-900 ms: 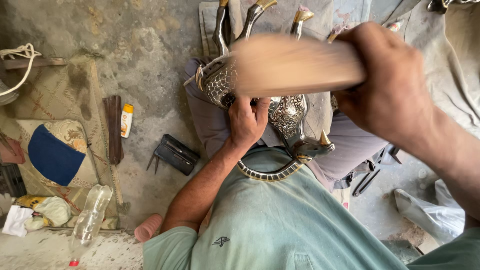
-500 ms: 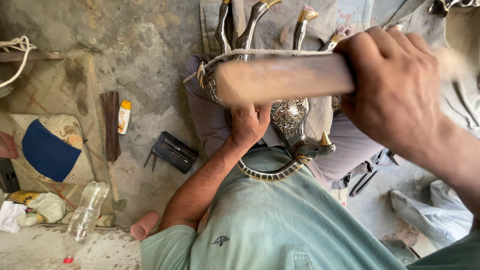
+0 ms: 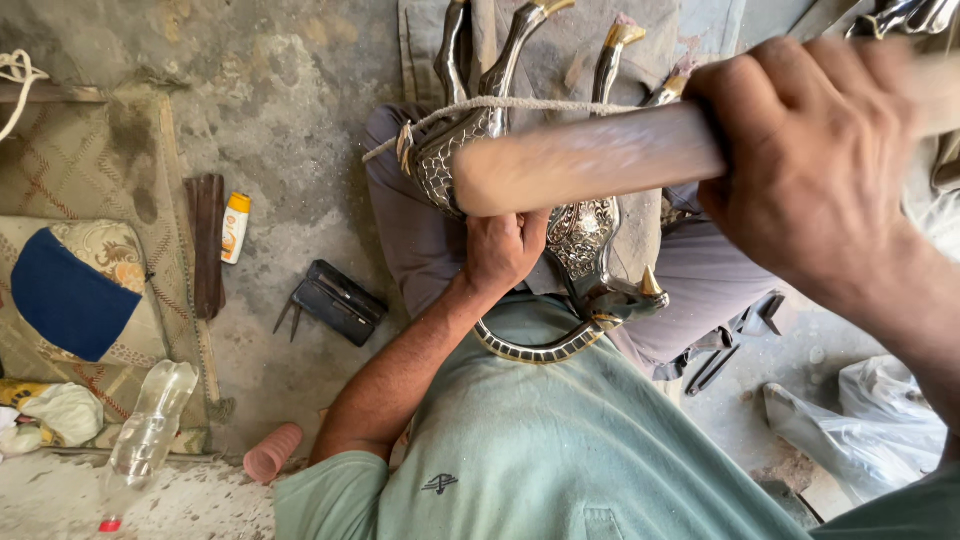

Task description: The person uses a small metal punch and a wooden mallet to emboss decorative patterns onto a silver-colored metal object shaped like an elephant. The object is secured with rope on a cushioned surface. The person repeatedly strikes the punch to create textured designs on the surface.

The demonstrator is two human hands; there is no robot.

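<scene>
Ornate curved metal sheath (image 3: 585,240), silver with embossed scrollwork and a brass tip, is seen resting across the lap of a seated person, its long axis running from just below the left hand (image 3: 505,250) outward and away from the body, then curling back in a ribbed band (image 3: 530,348) against the green shirt. The left hand is closed upon the sheath from above, fingers curled tight, pinning it to the thigh. The right hand (image 3: 815,170) is wrapped fully shut around the handle of a wooden mallet (image 3: 590,160), whose long axis lies nearly crosswise to the sheath and whose blunt head is held above and just beyond the left hand; the blur prevents contact from being judged. The left hand is thus the nearer to the workpiece, the right being raised above it. A cord (image 3: 520,103) is looped round further sheaths (image 3: 500,70) lying past the mallet on a grey cloth. To the outside of the left forearm, well apart on the concrete floor (image 3: 290,110), a black folded tool (image 3: 335,302), a small yellow-capped tube (image 3: 235,227), a dark wooden strip (image 3: 208,245) and a clear plastic bottle (image 3: 150,430) are shown.
</scene>
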